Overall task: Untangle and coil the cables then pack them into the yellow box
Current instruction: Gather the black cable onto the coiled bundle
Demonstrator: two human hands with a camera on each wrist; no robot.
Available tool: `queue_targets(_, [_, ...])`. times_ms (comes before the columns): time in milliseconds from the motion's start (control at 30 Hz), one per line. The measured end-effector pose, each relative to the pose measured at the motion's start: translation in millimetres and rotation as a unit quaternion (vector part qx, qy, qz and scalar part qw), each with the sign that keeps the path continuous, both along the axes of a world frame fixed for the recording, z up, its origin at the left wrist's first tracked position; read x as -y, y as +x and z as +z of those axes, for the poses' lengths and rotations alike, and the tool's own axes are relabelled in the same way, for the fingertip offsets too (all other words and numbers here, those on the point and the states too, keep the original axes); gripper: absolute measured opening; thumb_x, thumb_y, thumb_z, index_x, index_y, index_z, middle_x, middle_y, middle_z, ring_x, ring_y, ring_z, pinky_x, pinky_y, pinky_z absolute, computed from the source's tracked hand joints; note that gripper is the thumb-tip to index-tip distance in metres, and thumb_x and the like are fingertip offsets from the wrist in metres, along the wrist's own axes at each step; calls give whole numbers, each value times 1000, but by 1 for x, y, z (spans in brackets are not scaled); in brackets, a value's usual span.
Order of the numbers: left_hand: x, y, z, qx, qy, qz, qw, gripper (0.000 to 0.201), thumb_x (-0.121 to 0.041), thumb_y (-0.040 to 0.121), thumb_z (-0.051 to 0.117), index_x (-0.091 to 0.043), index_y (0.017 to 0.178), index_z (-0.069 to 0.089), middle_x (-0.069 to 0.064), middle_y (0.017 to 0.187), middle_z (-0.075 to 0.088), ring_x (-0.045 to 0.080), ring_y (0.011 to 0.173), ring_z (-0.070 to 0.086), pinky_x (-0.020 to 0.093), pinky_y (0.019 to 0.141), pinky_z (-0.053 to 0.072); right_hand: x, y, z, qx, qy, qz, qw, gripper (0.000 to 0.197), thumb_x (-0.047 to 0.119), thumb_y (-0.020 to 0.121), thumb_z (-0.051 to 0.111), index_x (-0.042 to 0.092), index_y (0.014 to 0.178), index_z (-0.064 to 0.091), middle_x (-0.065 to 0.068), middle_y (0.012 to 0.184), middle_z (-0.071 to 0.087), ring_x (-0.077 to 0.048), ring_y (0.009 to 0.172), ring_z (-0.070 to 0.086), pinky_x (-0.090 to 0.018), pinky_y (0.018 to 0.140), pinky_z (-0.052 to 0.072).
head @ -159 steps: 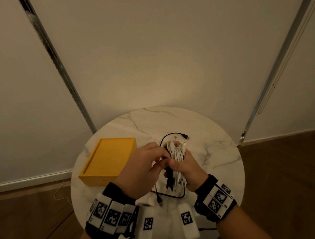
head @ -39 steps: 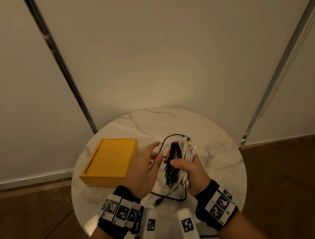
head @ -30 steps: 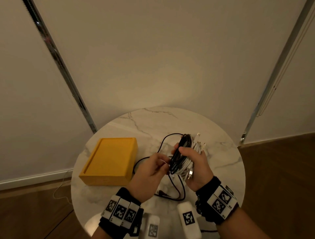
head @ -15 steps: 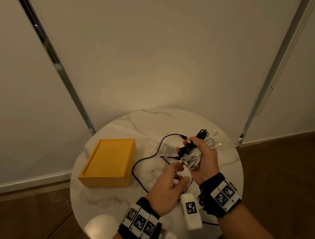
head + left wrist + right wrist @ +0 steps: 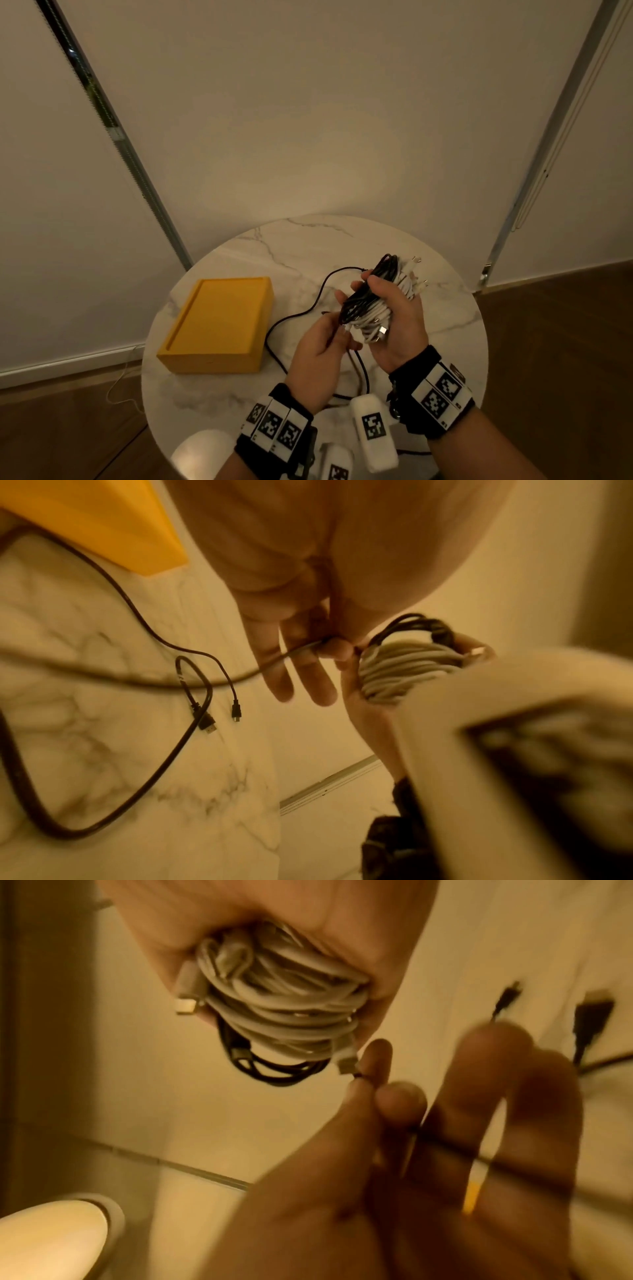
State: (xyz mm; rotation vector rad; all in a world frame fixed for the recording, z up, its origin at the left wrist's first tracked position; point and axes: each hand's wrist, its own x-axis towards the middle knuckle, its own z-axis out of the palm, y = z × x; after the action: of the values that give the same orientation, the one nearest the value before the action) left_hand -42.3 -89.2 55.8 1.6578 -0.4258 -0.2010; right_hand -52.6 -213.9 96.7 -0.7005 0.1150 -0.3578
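My right hand [image 5: 394, 308] grips a coiled bundle of white and black cables [image 5: 371, 305] above the round marble table [image 5: 428, 342]; the same bundle [image 5: 274, 1010] fills my palm in the right wrist view. Just left of it, my left hand [image 5: 329, 339] pinches a loose black cable [image 5: 291, 653] between thumb and forefinger. That black cable [image 5: 294, 315] trails from the bundle down over the table. The yellow box [image 5: 219, 325] lies shut on the left part of the table.
Two black plug ends [image 5: 222, 721] lie on the marble below my left hand. The table stands against a pale wall [image 5: 308, 120], with wooden floor [image 5: 555, 342] on both sides. A white rounded object [image 5: 202, 455] sits at the table's near edge.
My right hand turned the bundle and lifted it to the right. My left hand dropped away, then came back up to the bundle and pinched the black cable, which now trails further across the table.
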Motion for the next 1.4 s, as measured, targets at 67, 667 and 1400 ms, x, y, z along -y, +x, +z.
queue_targets(67, [-2, -2, 2, -39, 15, -6, 999, 23, -15, 106, 41, -16, 109, 64, 0, 76, 63, 22, 71, 66, 37, 73, 56, 3, 2, -1, -31, -60, -68, 995, 58, 3, 67, 78, 2, 118, 52, -12, 89, 61, -24, 76, 67, -53, 82, 56])
queue_targets(667, [-29, 4, 26, 354, 304, -39, 884, 13, -27, 92, 62, -17, 90, 70, -12, 86, 48, 7, 82, 44, 24, 76, 34, 17, 10, -29, -155, -445, 10, 882, 51, 0, 67, 77, 22, 105, 51, -1, 76, 61, -11, 58, 57, -30, 52, 50])
queue_targets(1400, [-56, 19, 34, 209, 34, 35, 977, 16, -36, 79, 79, -29, 92, 75, -9, 108, 74, 7, 105, 70, 31, 89, 58, -13, -6, -32, -144, -74, 318, 934, 42, 25, 53, 83, 6, 89, 73, -10, 83, 65, -25, 71, 63, -38, 62, 51])
